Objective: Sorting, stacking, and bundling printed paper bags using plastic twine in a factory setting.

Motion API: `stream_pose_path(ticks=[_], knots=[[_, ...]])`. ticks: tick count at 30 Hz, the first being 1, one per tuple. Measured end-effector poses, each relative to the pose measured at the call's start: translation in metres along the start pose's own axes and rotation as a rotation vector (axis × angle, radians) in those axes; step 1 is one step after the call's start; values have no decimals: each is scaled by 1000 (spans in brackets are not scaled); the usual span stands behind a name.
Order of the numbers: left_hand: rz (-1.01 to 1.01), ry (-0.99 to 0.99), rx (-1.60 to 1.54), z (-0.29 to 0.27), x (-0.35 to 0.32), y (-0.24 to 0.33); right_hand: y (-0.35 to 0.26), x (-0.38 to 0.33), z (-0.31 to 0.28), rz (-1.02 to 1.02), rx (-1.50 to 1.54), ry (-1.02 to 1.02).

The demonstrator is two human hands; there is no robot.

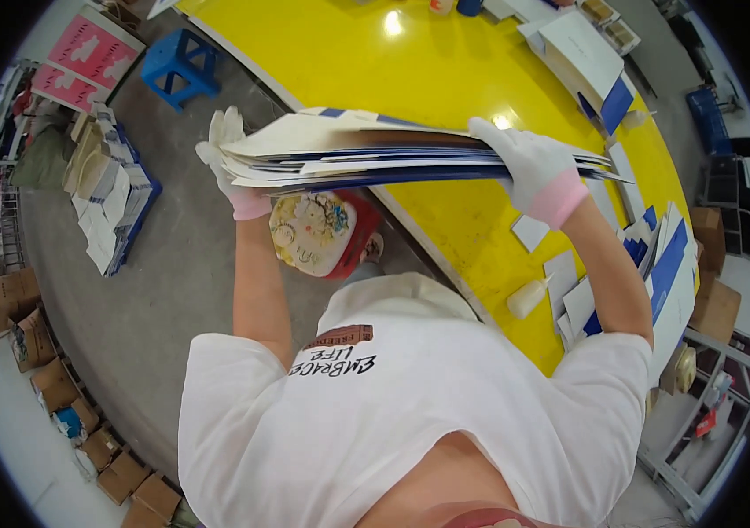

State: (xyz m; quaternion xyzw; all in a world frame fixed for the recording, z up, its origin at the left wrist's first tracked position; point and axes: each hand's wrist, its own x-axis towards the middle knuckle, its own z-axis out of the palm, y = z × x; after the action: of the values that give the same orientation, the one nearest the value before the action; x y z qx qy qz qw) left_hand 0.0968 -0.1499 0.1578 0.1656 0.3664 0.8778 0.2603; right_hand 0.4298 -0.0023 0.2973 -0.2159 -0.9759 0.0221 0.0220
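A thick stack of white and dark-blue cardboard sheets (366, 157) is held up level between my hands, seen nearly edge-on. My left hand (232, 163), in a white glove with a pink cuff, grips its left end, with the fingers partly hidden behind the sheets. Gloved the same way, my right hand (529, 167) is closed over the right end, thumb side toward the front. The right part of the stack hangs over the yellow table (428, 220), the left part over the floor and a red stool with a patterned pale seat (309, 233).
White and blue card pieces (657, 255) lie on the table at right, near a white squeeze bottle (527, 299). A large white box (577, 57) sits at the far right. On the floor stand a blue stool (180, 66), a card pile (111, 194) and several brown cartons (58, 387).
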Motion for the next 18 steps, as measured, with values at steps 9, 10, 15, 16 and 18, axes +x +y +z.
stream_pose_path(ticks=[9, 10, 15, 16, 18], knots=[[-5, -41, 113, 56, 51, -15, 10, 25, -14, 301, 119, -146], [2, -89, 163, 62, 62, -16, 18, 26, -12, 306, 98, -80], [-153, -101, 100, 86, 110, -33, 59, 49, -19, 349, 137, -107], [-172, -69, 164, 95, 115, -37, 73, 52, -17, 308, 147, -129], [-184, -87, 212, 103, 127, -43, 93, 62, -16, 259, 157, -124]])
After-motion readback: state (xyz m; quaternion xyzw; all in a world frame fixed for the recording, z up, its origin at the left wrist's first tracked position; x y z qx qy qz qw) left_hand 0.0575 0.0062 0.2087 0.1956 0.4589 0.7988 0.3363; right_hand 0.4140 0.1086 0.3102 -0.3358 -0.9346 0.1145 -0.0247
